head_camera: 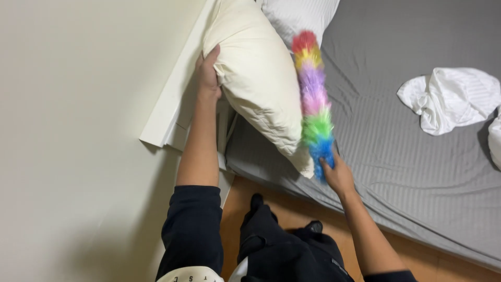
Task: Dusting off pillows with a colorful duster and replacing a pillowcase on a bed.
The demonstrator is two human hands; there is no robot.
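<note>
I see my left hand (207, 73) grasping the edge of the cream pillow (255, 78), which leans at the head of the bed on the grey sheet (396, 151). My right hand (338, 176) is clenched around the rainbow duster (313, 99), lying against the pillow.

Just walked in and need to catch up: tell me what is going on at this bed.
A person stands at the corner of a bed with a grey sheet. The left hand grips the edge of a cream pillow, holding it lifted near the white headboard. The right hand holds a rainbow-coloured feather duster against the pillow's side. A white striped pillow lies behind, and crumpled white cloth sits on the sheet.
</note>
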